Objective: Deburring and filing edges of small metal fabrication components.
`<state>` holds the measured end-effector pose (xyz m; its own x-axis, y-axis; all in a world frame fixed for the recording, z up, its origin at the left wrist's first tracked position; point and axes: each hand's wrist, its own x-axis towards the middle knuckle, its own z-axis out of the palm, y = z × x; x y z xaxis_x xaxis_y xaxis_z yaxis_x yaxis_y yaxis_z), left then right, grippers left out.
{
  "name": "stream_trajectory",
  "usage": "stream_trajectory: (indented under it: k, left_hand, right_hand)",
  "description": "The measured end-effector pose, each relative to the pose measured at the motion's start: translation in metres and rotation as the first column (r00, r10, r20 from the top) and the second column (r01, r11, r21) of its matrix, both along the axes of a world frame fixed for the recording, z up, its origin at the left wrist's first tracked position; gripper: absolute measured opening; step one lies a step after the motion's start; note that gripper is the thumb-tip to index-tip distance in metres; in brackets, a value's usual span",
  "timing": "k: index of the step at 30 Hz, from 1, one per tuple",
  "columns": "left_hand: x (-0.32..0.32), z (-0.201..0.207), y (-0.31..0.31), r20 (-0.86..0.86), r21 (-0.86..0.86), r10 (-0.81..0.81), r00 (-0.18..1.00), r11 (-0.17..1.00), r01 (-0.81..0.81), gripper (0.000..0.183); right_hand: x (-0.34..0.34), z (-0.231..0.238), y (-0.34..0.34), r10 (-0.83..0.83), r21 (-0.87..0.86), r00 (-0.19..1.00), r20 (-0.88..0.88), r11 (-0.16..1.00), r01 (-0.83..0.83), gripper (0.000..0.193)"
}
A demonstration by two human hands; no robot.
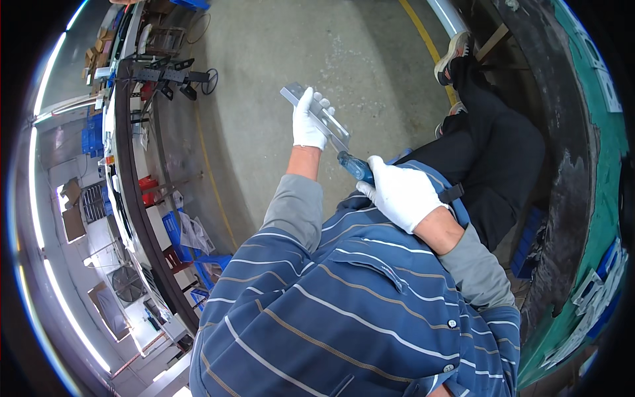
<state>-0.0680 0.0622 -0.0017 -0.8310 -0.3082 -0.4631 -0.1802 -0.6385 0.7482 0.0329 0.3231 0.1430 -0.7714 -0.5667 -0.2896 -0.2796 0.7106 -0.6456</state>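
Observation:
My left hand (308, 126), in a white glove, is closed around a silver metal bracket (338, 137) with a long opening in it. The bracket is held tilted above the floor in front of my body. A tool with a translucent blue handle (356, 167), like a screwdriver, is gripped in my right hand (405, 197), which is also gloved in white. Its thin shaft points up toward the near end of the bracket. Whether the tip touches the metal I cannot tell. The palm sides of both hands are hidden.
On the right runs a bench with a green top (605, 172) and a dark worn edge. A long dark-edged bench (122, 145) stands on the left, with blue bins (173, 228) and a fan (127, 283) around it. Yellow lines (423, 33) mark the concrete floor.

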Motion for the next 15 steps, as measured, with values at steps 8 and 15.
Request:
stream_trajectory:
  k: [8,15]
  left_hand:
    - [0.011,-0.001,-0.001,0.121,-0.044,-0.024,0.992,0.999,0.029,0.042]
    - [0.023,0.014,0.009,0.167,0.036,-0.043,0.985,0.999,0.038,0.051]
  right_hand:
    - [0.000,-0.003,-0.008,-0.001,-0.023,0.997,-0.074,1.000,-0.001,0.029]
    - [-0.004,-0.009,-0.015,-0.007,-0.062,0.990,-0.141,0.998,-0.002,0.030]
